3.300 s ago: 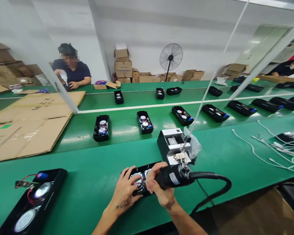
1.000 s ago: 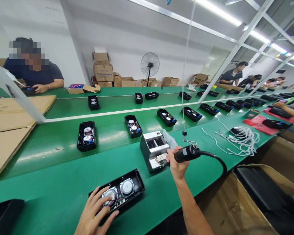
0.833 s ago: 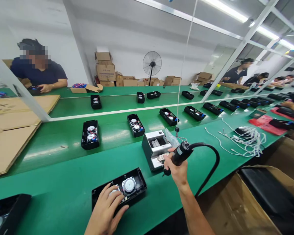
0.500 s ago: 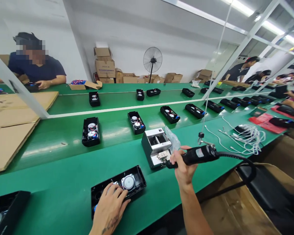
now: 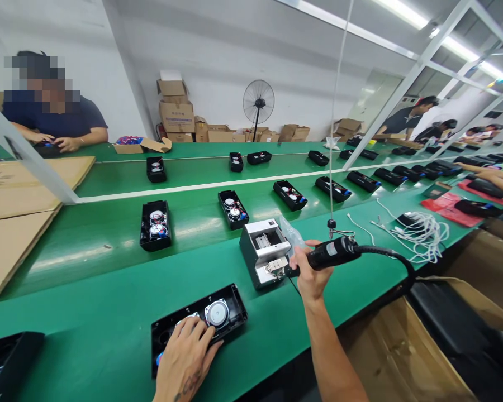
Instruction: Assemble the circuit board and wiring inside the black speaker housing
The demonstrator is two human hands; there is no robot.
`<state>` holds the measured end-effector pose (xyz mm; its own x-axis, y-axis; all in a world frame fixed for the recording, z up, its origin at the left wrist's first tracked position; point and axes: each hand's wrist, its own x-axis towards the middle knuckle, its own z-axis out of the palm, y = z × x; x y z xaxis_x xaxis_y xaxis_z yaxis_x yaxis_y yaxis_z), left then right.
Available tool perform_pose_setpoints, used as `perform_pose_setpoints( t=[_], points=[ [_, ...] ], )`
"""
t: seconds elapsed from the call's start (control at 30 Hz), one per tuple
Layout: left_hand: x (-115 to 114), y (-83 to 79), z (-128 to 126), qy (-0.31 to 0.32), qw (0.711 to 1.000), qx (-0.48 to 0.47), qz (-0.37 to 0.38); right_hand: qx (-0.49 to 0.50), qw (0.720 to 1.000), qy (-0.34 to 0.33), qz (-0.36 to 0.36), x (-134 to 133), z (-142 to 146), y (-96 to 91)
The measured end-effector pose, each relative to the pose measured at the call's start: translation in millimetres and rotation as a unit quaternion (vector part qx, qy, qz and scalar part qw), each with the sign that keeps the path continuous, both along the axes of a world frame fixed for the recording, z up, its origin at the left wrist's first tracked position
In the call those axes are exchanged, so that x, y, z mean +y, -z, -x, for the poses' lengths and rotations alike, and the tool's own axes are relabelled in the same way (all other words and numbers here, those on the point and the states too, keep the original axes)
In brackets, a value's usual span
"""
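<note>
Left hand (image 5: 186,357): flat on top of the speaker shell (image 5: 199,324), fingers spread over the near-left part, pressing it to the counter (image 5: 88,312), not really gripping it.
Right hand (image 5: 309,273): wrapped tight round the driver (image 5: 324,258), a black electric one, tip pointing left at the screw feeder (image 5: 264,258).
Speaker shell: open black case lying at the near edge of the counter, one round silver speaker showing just right of the fingers.
Driver: thick black cable loops off its back end to the right, and a thin cord (image 5: 337,111) runs up from it to somewhere overhead.
Screw feeder: grey box just behind and right of the shell, clear bag (image 5: 291,231) tucked against its far side.
Belt (image 5: 109,234): more open shells in a row, well apart.
White cables (image 5: 419,229): tangled pile off to the right.
Co-worker (image 5: 52,120): sitting at the far left, both hands on something dark.
</note>
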<state>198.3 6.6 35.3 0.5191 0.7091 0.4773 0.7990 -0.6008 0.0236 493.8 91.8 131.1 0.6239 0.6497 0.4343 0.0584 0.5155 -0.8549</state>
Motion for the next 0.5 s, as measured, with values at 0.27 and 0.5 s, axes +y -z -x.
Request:
perform_pose_setpoints(
  t=[0.27, 0.5],
  points=[
    [0, -0.4, -1, -0.008, 1.0, -0.01, 0.004, -0.039, 0.998, -0.03, 0.043, 5, 3, 13.7],
    [-1, -3.1, -2, 0.0, 0.999, -0.023, 0.041, 0.004, 0.978, -0.202, 0.043, -33, 26, 5.7]
  ],
)
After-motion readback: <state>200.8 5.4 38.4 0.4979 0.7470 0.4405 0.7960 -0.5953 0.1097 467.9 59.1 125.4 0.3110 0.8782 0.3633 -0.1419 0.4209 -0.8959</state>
